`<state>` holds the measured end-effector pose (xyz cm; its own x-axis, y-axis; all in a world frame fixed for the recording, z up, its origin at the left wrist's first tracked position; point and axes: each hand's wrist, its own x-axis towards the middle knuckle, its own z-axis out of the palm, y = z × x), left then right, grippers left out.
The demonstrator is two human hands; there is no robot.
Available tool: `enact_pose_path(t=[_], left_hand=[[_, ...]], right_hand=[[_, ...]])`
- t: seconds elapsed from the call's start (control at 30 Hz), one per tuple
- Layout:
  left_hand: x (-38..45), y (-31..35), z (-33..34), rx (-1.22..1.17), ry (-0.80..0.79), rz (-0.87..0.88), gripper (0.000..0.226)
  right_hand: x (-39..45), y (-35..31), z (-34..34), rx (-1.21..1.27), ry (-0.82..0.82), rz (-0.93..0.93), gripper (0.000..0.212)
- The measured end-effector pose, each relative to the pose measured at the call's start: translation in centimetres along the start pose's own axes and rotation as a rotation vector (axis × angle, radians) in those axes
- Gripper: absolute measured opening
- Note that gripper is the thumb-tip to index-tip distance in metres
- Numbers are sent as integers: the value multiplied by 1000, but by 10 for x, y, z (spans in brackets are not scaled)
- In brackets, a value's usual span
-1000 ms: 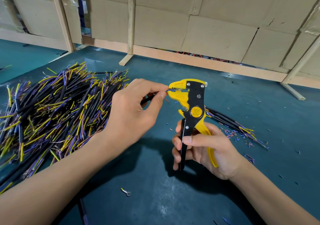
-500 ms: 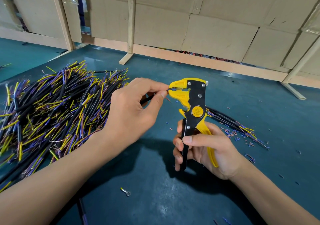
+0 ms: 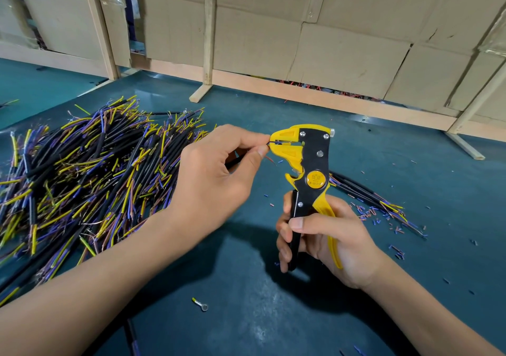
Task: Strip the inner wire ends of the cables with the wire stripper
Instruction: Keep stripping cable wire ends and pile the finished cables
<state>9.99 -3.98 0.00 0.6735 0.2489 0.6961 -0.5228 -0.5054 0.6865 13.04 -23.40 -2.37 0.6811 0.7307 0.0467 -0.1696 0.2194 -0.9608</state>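
1. Two hands work at the middle of the dark teal bench (image 3: 246, 314); the left hand (image 3: 216, 180) pinches one black-sheathed cable (image 3: 236, 161) between thumb and forefinger, and the right hand (image 3: 328, 240) wraps its fingers (image 3: 306, 223) round the handles of the yellow and black automatic wire stripper (image 3: 309, 169).
2. Little has changed over the last second; both hands keep the same hold, the stripper stands upright as before, and the blue inner wire end stays fed into the yellow head from the left; I judge the handles have drawn only slightly closer, if at all.
3. That suggests the squeeze is under way or about to land, so this wire end is not yet stripped; a thin reddish strand (image 3: 269, 160) hangs free just below the head.
4. Many cables wait in the large heap of black cables with yellow, blue and brown ends (image 3: 82, 177) on the left; a small bundle of black cables (image 3: 364, 194) lies behind the right hand, among scattered bits of cut insulation (image 3: 377, 216).
5. One small metal ring terminal with a yellow sleeve (image 3: 201, 305) lies on the bench nearer the person, apart from both hands.
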Motion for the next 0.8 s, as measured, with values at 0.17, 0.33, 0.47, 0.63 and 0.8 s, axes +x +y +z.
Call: enact_pose_path(t=[0.17,0.33,0.47,0.63,0.8], left_hand=[[-1,0,2,-6,17,4,13],[-2,0,3,-12,25,15,13],[-4,-1,5,-28,37,1,13],[-5,1,8,-25,25,-6,11],[-3,3,7,2,29,7,14]], right_hand=[[1,0,2,-5,32,-10,18],[1,-1,2,8,34,5,19],[1,-2,2,22,33,11,20],[1,-1,3,-15,149,-48,23],[1,-1,2,-1,150,-43,24]])
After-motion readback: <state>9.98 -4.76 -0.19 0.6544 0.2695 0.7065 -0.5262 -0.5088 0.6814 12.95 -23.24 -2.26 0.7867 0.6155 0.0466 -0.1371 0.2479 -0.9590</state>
